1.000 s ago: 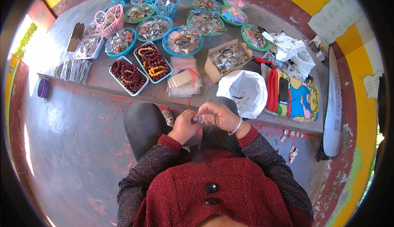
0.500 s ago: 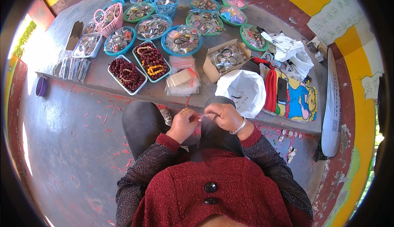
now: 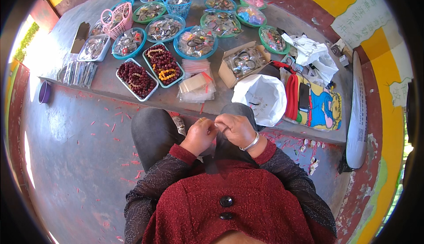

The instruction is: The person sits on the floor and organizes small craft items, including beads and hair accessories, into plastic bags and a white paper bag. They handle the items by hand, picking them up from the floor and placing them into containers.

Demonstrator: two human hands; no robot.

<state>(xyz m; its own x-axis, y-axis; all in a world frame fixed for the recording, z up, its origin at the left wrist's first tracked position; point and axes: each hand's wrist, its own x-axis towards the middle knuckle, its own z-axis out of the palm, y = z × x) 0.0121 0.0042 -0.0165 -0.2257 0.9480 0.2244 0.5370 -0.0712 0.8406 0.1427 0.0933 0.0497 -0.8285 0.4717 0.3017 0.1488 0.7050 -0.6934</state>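
My left hand [image 3: 199, 136] and my right hand [image 3: 238, 131] meet above my lap, fingers bent and fingertips nearly touching. A small see-through piece of plastic [image 3: 210, 148] shows faintly beneath the fingers; its exact shape is hard to make out, and the fingers hide most of it. A silver bangle [image 3: 251, 142] circles my right wrist. Just beyond the hands, on the ledge, lies a stack of clear plastic bags [image 3: 197, 87]. Right of them stands an open white bag [image 3: 260, 96] with a few small things inside.
Two trays of dark red bead bracelets [image 3: 137, 80] sit on the ledge. Behind are several baskets of packaged trinkets [image 3: 195, 43], and a cardboard box [image 3: 244, 63] of bagged black bands. A phone [image 3: 304, 96] rests on a colourful cloth [image 3: 324, 109]. A purple bowl [image 3: 44, 92] is far left.
My right hand has shifted slightly left and down, closer to the left hand. The clear glint between the fingertips is now hidden. Things on the ledge have not moved.
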